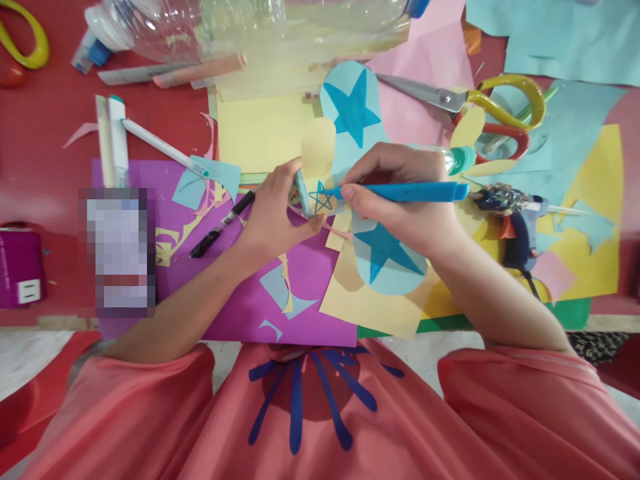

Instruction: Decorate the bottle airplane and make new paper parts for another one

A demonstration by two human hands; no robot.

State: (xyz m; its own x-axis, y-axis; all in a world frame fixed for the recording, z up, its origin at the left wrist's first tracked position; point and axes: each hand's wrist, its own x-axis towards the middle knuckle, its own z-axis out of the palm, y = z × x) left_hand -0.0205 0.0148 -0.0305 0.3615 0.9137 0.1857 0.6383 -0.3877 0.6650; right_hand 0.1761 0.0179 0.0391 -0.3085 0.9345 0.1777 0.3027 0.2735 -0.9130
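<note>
My right hand (400, 193) grips a blue marker (415, 192), its tip at a small pale piece (327, 199) that bears a blue star outline. The fingers and thumb of my left hand (275, 210) are closed around this piece, which has a light blue edge on its left side; its exact kind is unclear. Just above it stands a rounded yellow paper shape (319, 143). Two light blue paper shapes with filled blue stars lie near my right hand, one star (354, 110) above and the other star (385, 252) below.
Scissors (450, 100) lie at the upper right, with a hot glue gun (520, 230) below. A clear plastic bottle (240, 30) crosses the back. At left are markers (165, 147), a black pen (220, 227) and a blurred phone (120, 250). Paper scraps cover purple paper (225, 300).
</note>
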